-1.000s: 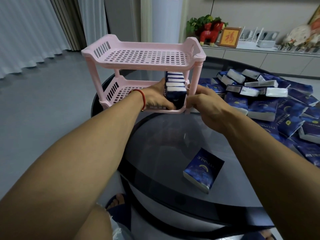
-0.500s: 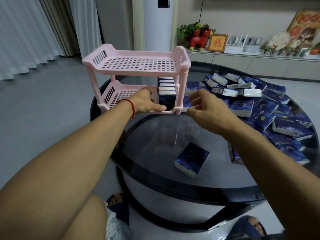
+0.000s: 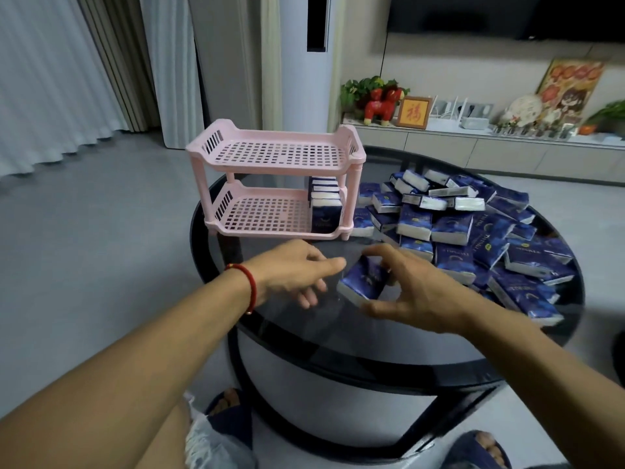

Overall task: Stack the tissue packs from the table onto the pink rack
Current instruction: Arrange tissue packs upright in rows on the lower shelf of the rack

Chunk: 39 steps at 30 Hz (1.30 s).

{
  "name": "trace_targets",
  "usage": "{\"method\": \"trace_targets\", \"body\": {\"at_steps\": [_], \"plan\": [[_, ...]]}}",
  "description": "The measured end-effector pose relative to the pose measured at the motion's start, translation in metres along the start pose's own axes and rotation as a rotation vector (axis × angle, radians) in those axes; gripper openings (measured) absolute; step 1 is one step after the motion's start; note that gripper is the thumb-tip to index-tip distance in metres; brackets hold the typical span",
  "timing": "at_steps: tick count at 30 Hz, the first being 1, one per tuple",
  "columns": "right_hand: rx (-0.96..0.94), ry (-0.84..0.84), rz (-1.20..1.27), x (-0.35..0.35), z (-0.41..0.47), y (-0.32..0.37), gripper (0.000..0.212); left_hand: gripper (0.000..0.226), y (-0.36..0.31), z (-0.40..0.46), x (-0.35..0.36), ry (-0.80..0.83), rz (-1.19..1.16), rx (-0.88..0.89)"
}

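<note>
A two-tier pink rack stands at the far left of the round dark glass table. A row of blue tissue packs stands upright at the right end of its lower shelf; the top shelf holds nothing. My right hand grips a single blue tissue pack near the table's front, fingers over its top and thumb under its near edge. My left hand, with a red bracelet at the wrist, hovers open just left of that pack. A heap of blue tissue packs covers the table's right side.
A low white cabinet with a red horse figure, a plant and frames runs along the back wall. A tall white unit stands behind the rack. Grey floor and curtains lie to the left. My slippered feet show under the table.
Both hands have pulled back from the rack's lower shelf toward me. My right hand has taken hold of the lone pack near the table's front. The view has drawn back and tilted up.
</note>
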State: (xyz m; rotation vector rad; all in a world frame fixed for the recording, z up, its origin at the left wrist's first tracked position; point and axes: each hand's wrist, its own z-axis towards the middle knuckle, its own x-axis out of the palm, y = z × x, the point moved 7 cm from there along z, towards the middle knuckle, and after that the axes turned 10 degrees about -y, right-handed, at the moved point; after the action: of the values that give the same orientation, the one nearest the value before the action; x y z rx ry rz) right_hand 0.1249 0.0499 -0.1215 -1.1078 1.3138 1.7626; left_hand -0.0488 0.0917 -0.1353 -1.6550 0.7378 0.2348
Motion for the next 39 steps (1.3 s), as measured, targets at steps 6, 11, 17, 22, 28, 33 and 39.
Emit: {"method": "trace_targets", "body": {"at_steps": [6,11,17,22,28,33,39], "plan": [[0.017,-0.22,0.169,0.009,0.018,0.004,0.101,0.024,-0.004,0.004,0.0,-0.03,-0.403,-0.032],[-0.01,-0.16,0.2,0.024,0.033,0.017,0.086,0.01,0.009,0.019,-0.031,-0.31,-0.391,-0.045],[0.036,-0.189,0.333,0.02,0.047,0.015,0.059,0.035,0.001,0.019,-0.061,-0.515,-0.165,0.198],[0.243,-0.446,0.406,0.005,0.065,-0.012,0.051,0.037,-0.02,0.011,-0.072,-0.761,0.11,0.468],[0.299,-0.423,0.461,0.015,0.087,-0.021,0.048,0.031,-0.031,0.024,-0.06,-0.791,0.282,0.696],[0.313,-0.54,0.443,0.01,0.098,-0.021,0.042,0.034,-0.027,0.035,-0.055,-0.795,0.331,0.753],[0.324,-0.529,0.457,0.011,0.109,-0.023,0.021,0.034,-0.029,0.047,-0.049,-0.786,0.33,0.775]]}}
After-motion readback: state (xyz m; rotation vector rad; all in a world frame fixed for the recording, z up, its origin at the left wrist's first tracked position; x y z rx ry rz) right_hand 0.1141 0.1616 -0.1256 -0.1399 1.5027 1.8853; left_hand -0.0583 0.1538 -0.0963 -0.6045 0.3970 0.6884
